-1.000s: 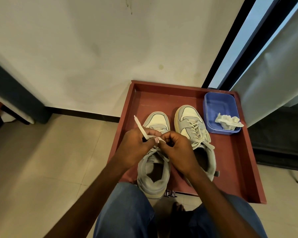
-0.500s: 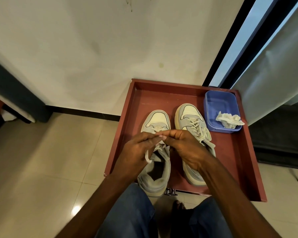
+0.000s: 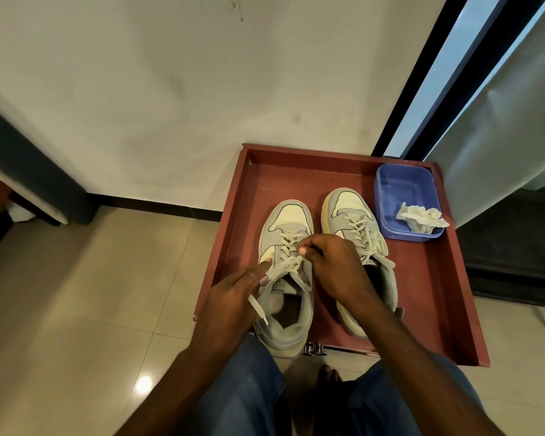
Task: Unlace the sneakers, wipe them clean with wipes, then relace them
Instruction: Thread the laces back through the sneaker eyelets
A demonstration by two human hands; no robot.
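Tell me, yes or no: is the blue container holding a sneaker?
No. The blue container holds only a crumpled white wipe; both sneakers stand beside it on the red tray.

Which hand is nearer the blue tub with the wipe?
Right. The right hand sits beside the laced sneaker, closer to the blue tub; the left hand is farther left.

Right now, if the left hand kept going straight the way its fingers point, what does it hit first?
The left hand points up and right across the left sneaker. Its fingers already pinch the lace, so the laced tongue comes first, then probably the right hand. Depth is unclear.
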